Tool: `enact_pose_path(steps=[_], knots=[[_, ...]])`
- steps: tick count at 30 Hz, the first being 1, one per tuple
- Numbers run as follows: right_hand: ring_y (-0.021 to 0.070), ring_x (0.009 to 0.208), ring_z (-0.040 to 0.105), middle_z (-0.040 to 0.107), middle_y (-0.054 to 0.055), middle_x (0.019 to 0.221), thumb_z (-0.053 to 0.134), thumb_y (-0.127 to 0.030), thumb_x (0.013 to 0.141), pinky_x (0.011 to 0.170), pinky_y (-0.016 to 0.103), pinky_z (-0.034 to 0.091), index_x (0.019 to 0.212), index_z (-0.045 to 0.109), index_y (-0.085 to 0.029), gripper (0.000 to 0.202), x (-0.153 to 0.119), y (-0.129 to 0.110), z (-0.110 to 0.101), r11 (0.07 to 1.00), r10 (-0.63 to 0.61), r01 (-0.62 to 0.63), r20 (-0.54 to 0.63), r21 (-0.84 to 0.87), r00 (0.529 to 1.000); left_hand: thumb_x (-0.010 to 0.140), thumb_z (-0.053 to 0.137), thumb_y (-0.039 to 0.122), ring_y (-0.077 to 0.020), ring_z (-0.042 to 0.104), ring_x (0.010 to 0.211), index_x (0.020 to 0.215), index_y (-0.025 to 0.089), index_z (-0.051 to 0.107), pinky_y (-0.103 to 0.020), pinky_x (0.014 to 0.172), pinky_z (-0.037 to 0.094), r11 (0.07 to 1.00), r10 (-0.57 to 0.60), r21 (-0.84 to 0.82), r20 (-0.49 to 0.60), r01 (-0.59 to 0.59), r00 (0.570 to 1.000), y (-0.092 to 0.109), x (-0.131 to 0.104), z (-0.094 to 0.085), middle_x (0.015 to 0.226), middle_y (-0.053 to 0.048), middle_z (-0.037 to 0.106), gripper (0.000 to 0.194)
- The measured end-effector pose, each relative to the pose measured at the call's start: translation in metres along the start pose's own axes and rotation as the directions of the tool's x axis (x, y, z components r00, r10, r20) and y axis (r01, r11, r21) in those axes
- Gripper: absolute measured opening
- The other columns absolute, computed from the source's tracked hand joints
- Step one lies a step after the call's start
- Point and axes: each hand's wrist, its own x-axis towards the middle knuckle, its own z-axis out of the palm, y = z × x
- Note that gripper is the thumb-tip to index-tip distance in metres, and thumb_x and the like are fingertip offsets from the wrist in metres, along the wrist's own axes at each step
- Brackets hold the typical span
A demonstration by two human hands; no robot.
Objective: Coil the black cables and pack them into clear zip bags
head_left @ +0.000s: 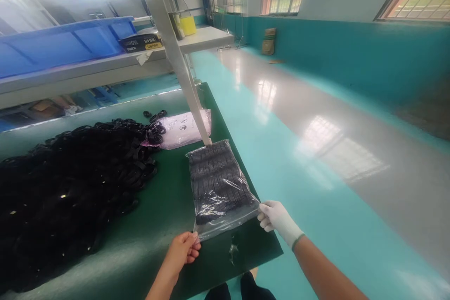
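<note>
A clear plastic bag (221,187) lies flat on the green tabletop, packed with several rows of thin black pieces. The bag's near edge is stretched between my hands. My bare left hand (183,249) pinches its near left corner between thumb and fingers. At the near right corner, my right hand (279,221), in a white glove, is closed on the plastic. Beyond the bag lies a pinkish plastic packet (181,130) with printed marks, partly behind a grey post.
A large heap of black ring-like parts (70,187) covers the table's left side. The grey post (183,65) rises just behind the bag. Above stands a shelf (87,70) with a blue bin (70,44), a dark box (140,42) and a yellow container (188,25). The table edge drops off at right.
</note>
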Motion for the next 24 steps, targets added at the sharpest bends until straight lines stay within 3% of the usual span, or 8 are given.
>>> enact_pose_path(steps=[6,12,15,17,19,21,22,24], knots=[[0.0062,0.054,0.051,0.057,-0.002,0.075,0.048,-0.036,0.088,0.047,0.02,0.044,0.094,0.055,-0.013,0.024,0.008,0.01,0.001,0.996,-0.063,0.052,-0.154,-0.071,0.986,0.051,0.065,0.064,-0.0098,0.05,0.045,0.055,0.014,0.054,-0.021,0.046,0.035,0.992,0.119,-0.024,-0.061,-0.12,0.991,-0.022,0.01,0.004,0.053,-0.002,0.058,0.051],[0.0065,0.054,0.052,0.057,-0.001,0.075,0.049,-0.036,0.088,0.048,0.02,0.045,0.093,0.056,-0.013,0.024,0.009,0.014,-0.007,0.996,-0.086,0.077,-0.185,-0.054,0.979,0.056,0.062,0.063,-0.0117,0.048,0.043,0.053,0.017,0.053,-0.021,0.044,0.03,0.997,0.056,0.056,0.036,-0.058,0.998,-0.053,-0.008,0.022,0.052,-0.002,0.057,0.047],[0.0079,0.059,0.054,0.058,0.0,0.079,0.05,-0.034,0.087,0.052,0.022,0.047,0.093,0.056,-0.013,0.022,0.012,0.01,-0.013,0.991,-0.131,0.133,-0.215,-0.004,0.968,0.063,0.061,0.056,-0.0127,0.045,0.042,0.049,0.019,0.052,-0.023,0.044,0.025,0.907,0.058,0.411,0.095,-0.092,0.994,-0.026,-0.022,0.014,0.049,-0.001,0.055,0.041],[0.0094,0.064,0.056,0.059,0.0,0.083,0.053,-0.032,0.086,0.056,0.024,0.048,0.092,0.057,-0.013,0.02,0.013,0.008,-0.016,0.982,-0.164,0.183,-0.262,0.047,0.951,0.069,0.058,0.05,-0.0146,0.045,0.045,0.049,0.021,0.051,-0.024,0.046,0.023,0.708,0.146,0.673,0.156,-0.213,0.977,0.016,-0.021,0.012,0.05,-0.001,0.055,0.036],[0.0101,0.066,0.056,0.059,0.0,0.083,0.054,-0.03,0.085,0.058,0.025,0.048,0.089,0.058,-0.013,0.018,0.013,0.007,-0.019,0.966,-0.183,0.231,-0.324,0.118,0.928,0.08,0.047,0.043,-0.0174,0.051,0.055,0.062,0.024,0.058,-0.025,0.05,0.027,0.515,0.348,0.743,0.274,-0.427,0.897,0.069,-0.011,0.027,0.061,-0.001,0.06,0.028],[0.0096,0.065,0.055,0.058,0.0,0.081,0.055,-0.029,0.084,0.057,0.024,0.047,0.087,0.057,-0.013,0.017,0.008,0.01,-0.019,0.938,-0.177,0.278,-0.402,0.209,0.899,0.086,0.037,0.035,-0.0197,0.056,0.078,0.08,0.025,0.062,-0.028,0.065,0.036,0.31,0.485,0.669,0.5,-0.676,0.718,0.118,0.007,0.062,0.084,-0.003,0.064,0.027],[0.0089,0.063,0.054,0.058,-0.001,0.08,0.055,-0.029,0.084,0.056,0.023,0.046,0.088,0.057,-0.013,0.016,0.004,0.013,-0.018,0.917,-0.165,0.303,-0.443,0.26,0.881,0.088,0.032,0.031,-0.0211,0.054,0.088,0.086,0.023,0.062,-0.03,0.074,0.036,0.176,0.476,0.626,0.621,-0.759,0.623,0.137,0.018,0.086,0.092,-0.006,0.064,0.031],[0.0078,0.057,0.053,0.057,-0.002,0.076,0.053,-0.029,0.084,0.052,0.022,0.045,0.089,0.054,-0.015,0.015,-0.006,0.022,-0.011,0.864,-0.123,0.343,-0.504,0.37,0.855,0.087,0.033,0.025,-0.0211,0.051,0.099,0.092,0.023,0.063,-0.032,0.086,0.033,0.091,0.401,0.55,0.743,-0.83,0.536,0.161,0.04,0.136,0.1,-0.005,0.063,0.031]])
